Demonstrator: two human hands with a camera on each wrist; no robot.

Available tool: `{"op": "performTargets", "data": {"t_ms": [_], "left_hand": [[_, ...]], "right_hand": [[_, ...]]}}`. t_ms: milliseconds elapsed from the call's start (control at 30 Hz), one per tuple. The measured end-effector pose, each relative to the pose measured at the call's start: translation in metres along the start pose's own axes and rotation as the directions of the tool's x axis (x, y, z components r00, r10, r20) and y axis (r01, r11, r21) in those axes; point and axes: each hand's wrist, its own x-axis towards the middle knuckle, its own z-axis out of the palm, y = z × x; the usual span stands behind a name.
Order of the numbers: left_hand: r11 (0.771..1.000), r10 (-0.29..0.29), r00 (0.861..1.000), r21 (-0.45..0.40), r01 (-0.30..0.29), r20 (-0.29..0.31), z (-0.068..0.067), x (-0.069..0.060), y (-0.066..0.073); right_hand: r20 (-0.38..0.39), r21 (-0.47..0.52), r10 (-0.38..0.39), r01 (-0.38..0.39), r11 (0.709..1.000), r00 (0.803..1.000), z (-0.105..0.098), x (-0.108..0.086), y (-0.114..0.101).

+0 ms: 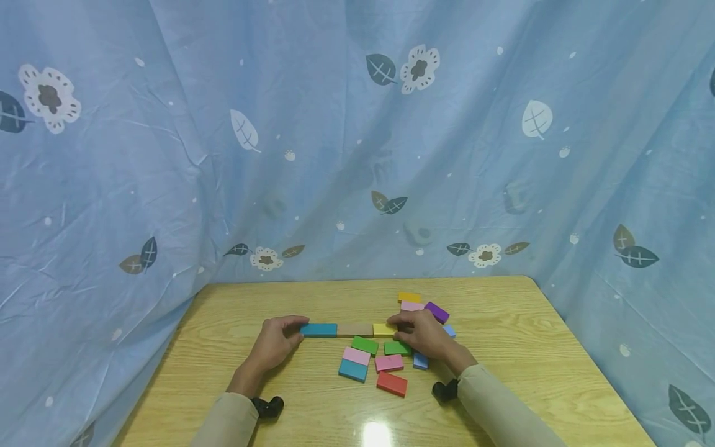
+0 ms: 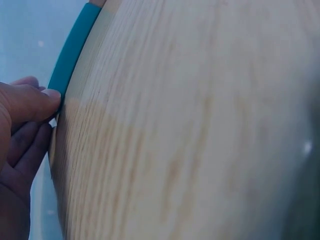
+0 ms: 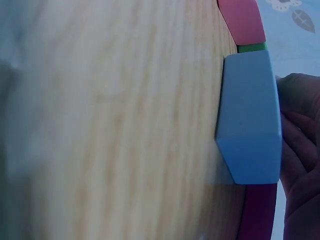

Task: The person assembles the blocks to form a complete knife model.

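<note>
The wooden table (image 1: 503,354) bears a flat, oblong blue block (image 1: 320,330)

smooth matt blue block (image 1: 319,330) at left hand (image 1: 277,340), smooth yellow block (image 1: 382,330) at right hand (image 1: 422,333), glossy wood-grain tabletop (image 1: 318,406) under both, creased cloth backdrop (image 1: 324,112) beyond

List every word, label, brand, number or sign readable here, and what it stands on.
None can be read.
The colored blocks look plain where visible; the blue curtain shows printed leaves and flowers, no lettering.
Any marking on the black wrist-worn pieces is too small to tell.
</note>
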Motion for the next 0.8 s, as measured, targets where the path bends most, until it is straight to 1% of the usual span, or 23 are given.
{"op": "performTargets", "data": {"t_ms": [133, 233, 300, 400, 467, 567, 667, 800], "left_hand": [[1.0, 0.002, 1.0, 0.012, -0.002, -0.003, 0.0, 0.0, -0.001], [1.0, 0.004, 1.0, 0.02, -0.004, -0.008, 0.0, 0.0, -0.001], [1.0, 0.012, 1.0, 0.025, -0.012, -0.015, 0.0, -0.001, 0.0], [0.999, 0.025, 0.999, 0.031, -0.024, -0.023, 0.001, -0.002, -0.001], [0.999, 0.032, 0.999, 0.033, -0.031, -0.026, 0.001, -0.002, -0.001], [0.999, 0.027, 0.999, 0.03, -0.027, -0.024, 0.002, -0.002, -0.001], [1.0, 0.016, 1.0, 0.021, -0.015, -0.021, 0.002, -0.002, -0.001], [1.0, 0.004, 1.0, 0.012, -0.004, -0.011, 0.0, -0.002, 0.0]], "right_hand": [[0.002, 0.009, -0.012, 0.012, 1.0, 1.0, 0.0, 0.0, 0.0], [0.0, -0.004, -0.017, 0.017, 1.0, 1.0, 0.0, 0.001, -0.001], [0.0, -0.004, -0.003, 0.003, 1.0, 1.0, -0.001, 0.0, -0.001], [-0.026, 0.042, 0.016, -0.014, 0.999, 1.0, -0.008, -0.005, 0.001], [-0.062, 0.109, 0.029, -0.022, 0.994, 0.998, -0.015, -0.009, 0.006], [-0.127, 0.192, 0.065, -0.04, 0.981, 0.99, -0.027, -0.016, 0.017], [-0.182, 0.22, 0.114, -0.073, 0.973, 0.977, -0.039, -0.024, 0.03], [-0.241, 0.227, 0.182, -0.127, 0.965, 0.953, -0.052, -0.037, 0.045]]}}
